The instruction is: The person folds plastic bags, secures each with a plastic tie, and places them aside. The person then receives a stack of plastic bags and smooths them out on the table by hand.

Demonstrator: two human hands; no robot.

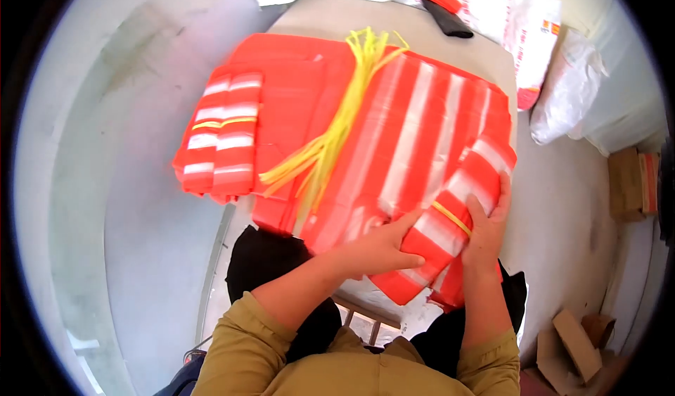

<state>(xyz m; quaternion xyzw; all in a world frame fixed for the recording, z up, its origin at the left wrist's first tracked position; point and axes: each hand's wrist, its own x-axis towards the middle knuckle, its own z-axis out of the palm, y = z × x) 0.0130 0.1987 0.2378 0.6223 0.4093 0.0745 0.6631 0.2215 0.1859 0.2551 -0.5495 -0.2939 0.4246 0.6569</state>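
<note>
A folded red-and-white striped bundle [457,206] with a yellow band around it lies slantwise at the right front of the table, between my hands. My left hand [383,245] holds its lower left side, and my right hand [489,224] grips its right side. Under it spreads a wide stack of red-and-white striped sheets [404,129]. Yellow strips [341,125] lie loose across the middle of the stack. Two more striped rolls [221,132], with a yellow band over them, rest on plain red material [288,107] at the left.
White printed sacks [524,37] and a clear plastic bag [569,86] are beyond the table's [337,16] far right edge. A black item [450,23] with a red piece lies at the back. Cardboard boxes [626,185] stand at the right; opened cardboard [569,350] is at lower right.
</note>
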